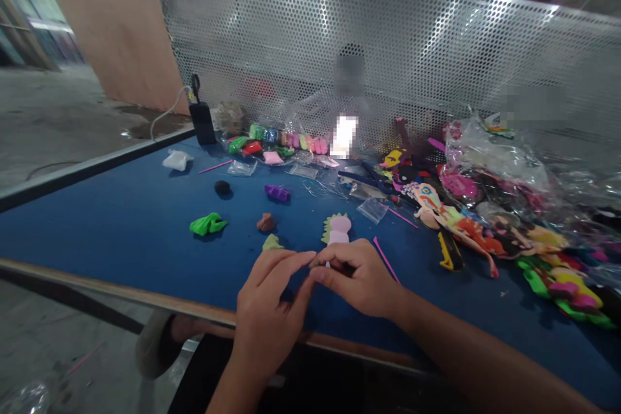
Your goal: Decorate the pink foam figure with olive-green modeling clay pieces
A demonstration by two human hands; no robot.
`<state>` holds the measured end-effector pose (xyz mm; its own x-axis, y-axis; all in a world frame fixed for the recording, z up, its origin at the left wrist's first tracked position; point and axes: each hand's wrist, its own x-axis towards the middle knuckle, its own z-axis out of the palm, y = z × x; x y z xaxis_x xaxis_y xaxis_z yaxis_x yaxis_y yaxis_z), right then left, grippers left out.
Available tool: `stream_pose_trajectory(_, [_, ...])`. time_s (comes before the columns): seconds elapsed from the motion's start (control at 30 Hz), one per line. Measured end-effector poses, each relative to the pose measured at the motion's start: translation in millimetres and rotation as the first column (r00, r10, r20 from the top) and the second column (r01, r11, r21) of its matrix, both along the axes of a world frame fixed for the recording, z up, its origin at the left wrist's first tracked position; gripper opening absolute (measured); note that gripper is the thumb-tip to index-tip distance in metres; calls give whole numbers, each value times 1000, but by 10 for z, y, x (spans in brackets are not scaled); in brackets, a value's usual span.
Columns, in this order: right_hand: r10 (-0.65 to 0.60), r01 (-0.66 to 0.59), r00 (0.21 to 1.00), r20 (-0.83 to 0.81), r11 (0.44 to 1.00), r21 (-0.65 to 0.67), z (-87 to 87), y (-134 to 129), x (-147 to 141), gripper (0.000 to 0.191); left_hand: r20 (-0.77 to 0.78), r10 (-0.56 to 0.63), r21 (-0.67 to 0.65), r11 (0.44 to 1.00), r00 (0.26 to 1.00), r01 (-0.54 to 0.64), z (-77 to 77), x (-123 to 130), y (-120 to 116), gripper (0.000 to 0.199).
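My left hand (274, 297) and my right hand (361, 278) meet at the fingertips near the table's front edge. Pinched in the right fingertips is a tiny bit of greenish clay (317, 263), mostly hidden. The left thumb and forefinger close on the same bit from the other side. Just beyond the right hand lies a pale pink clay figure (339, 228) with green spikes along one side. A lump of light green clay (272, 242) sits behind the left fingers, partly covered by them.
Bright green (207, 224), brown (266, 222), purple (277, 193) and black (222, 187) clay lumps lie on the blue table (121, 226). Pink sticks (387, 260) and a yellow-and-black cutter (449, 250) are at right. Clay packets (291, 138) and finished figures (436, 207) line the mesh panel (291, 26).
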<state>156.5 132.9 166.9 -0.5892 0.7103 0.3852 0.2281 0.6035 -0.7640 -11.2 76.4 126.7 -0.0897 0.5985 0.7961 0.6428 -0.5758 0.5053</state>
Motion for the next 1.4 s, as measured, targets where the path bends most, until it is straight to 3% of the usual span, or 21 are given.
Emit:
stream_pose_trajectory(0.2, [76, -76, 997, -9, 994, -79, 37, 29, 6, 37, -40, -58, 50, 997, 998, 60, -7, -5, -3, 33])
stream_pose_trajectory(0.5, [46, -55, 998, -44, 973, -226, -13, 50, 23, 36, 2, -27, 61, 998, 1000, 27, 11, 8, -36, 23])
stream_pose_trajectory(0.73, [21, -58, 995, -99, 922, -384, -7, 80, 3, 45, -43, -65, 54, 996, 997, 67, 33, 0, -35, 25])
stream_pose_trajectory(0.97, [120, -192, 977, -177, 861, -471, -32, 98, 2, 39, -28, -55, 100, 993, 998, 58, -30, -18, -35, 26])
stream_pose_trajectory(1.23, [71, -216, 963, -260, 779, -588, -46, 116, 0, 37, -31, -91, 33, 995, 995, 92, 36, -14, -38, 32])
stream_pose_trajectory(1.4, [97, -241, 961, -259, 753, -613, -66, 143, -8, 37, -7, -86, 26, 996, 996, 86, 37, -42, -22, 23])
